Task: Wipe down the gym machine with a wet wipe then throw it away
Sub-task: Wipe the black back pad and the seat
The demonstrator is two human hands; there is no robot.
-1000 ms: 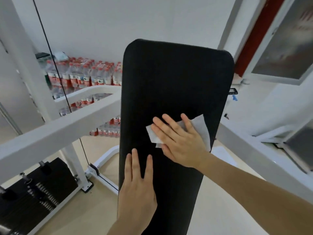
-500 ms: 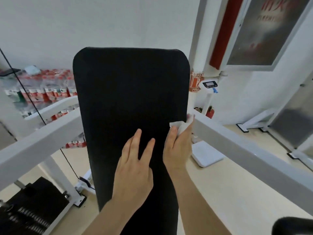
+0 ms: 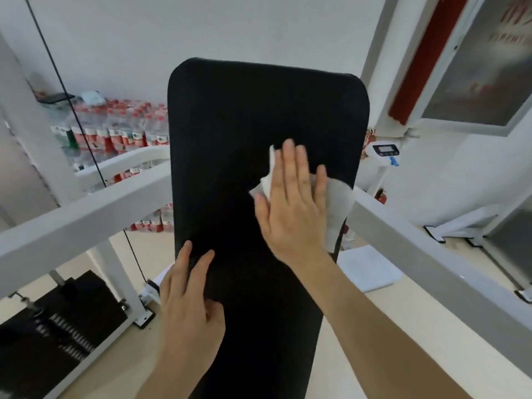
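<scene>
Gym, padded machine bench (image 3: 259, 125), probably weight stack (image 3: 57, 326)

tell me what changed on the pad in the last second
The right hand slid the white wet wipe from the right edge of the black padded machine pad back onto its face, higher up. The left hand stayed resting on the lower pad.
</scene>
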